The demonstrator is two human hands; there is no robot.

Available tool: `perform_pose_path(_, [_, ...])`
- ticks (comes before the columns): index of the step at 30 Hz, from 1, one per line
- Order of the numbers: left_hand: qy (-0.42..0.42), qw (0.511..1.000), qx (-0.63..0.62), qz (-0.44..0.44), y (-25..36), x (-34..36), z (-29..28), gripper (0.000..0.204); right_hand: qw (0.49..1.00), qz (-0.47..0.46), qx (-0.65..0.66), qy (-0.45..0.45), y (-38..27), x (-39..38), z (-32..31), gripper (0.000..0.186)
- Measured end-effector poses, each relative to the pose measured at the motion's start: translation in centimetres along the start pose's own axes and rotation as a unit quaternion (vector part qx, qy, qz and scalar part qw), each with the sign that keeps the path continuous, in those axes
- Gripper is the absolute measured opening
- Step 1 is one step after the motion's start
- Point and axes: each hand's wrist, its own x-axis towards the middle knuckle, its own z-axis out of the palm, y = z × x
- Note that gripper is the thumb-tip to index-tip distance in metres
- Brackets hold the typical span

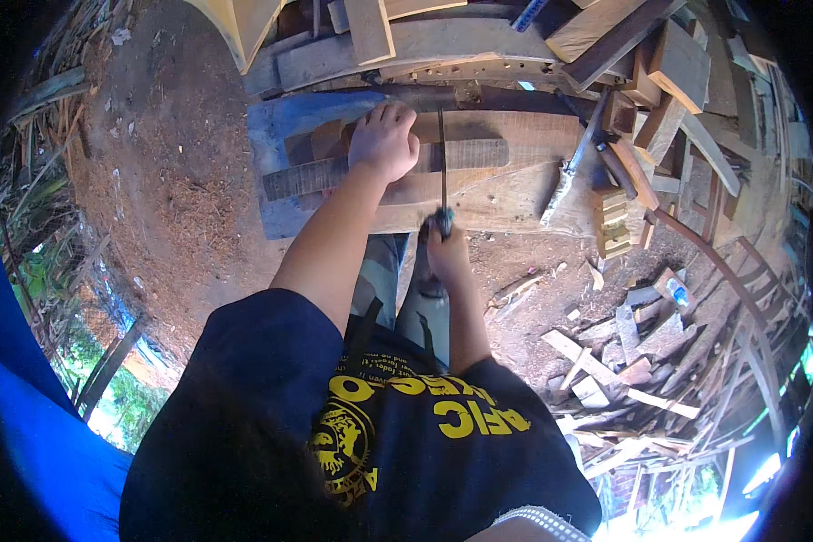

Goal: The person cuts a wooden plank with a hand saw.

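A narrow dark wooden board [479,155] lies crosswise over wider brown planks on the workbench top [285,217]. My left hand [384,144] grips this board from above, its fingers bent over the far side and its thumb toward the right. In my right hand [449,255] is the handle of a handsaw, closed in the fingers. The saw's thin blade [443,176] points away from me and crosses the narrow board just right of my left hand. Whether the teeth are sunk into the wood cannot be made out.
Stacked wood blocks [682,68] crowd the far right. A pale stick [565,185] and a notched wooden block [612,226] lie at the bench's right end. Offcuts [632,352] are heaped on the ground at right. Sawdust covers the dirt floor [172,181] at left.
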Motion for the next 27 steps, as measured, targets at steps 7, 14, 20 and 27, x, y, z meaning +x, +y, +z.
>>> perform_pose_path(7, [-0.064,0.998,0.003,-0.017,0.9,0.6,-0.2,0.033,0.998,0.014,0.052,-0.031,-1.3,4.0,-0.4,0.030])
perform_pose_path(14, [0.007,0.999,0.046,-0.003,-0.6,-0.1,1.3,0.030,1.000,0.006,-0.003,-0.030,2.7,-2.8,-0.9,0.036])
perform_pose_path(20, [0.000,0.998,0.057,0.014,0.0,0.2,1.8,0.032,0.997,-0.031,0.066,-0.011,-1.4,4.0,-0.3,0.035])
perform_pose_path(27, [-0.074,0.996,0.054,-0.024,0.8,-0.4,-0.5,0.036,1.000,-0.031,0.004,0.007,4.1,-1.9,0.8,0.034])
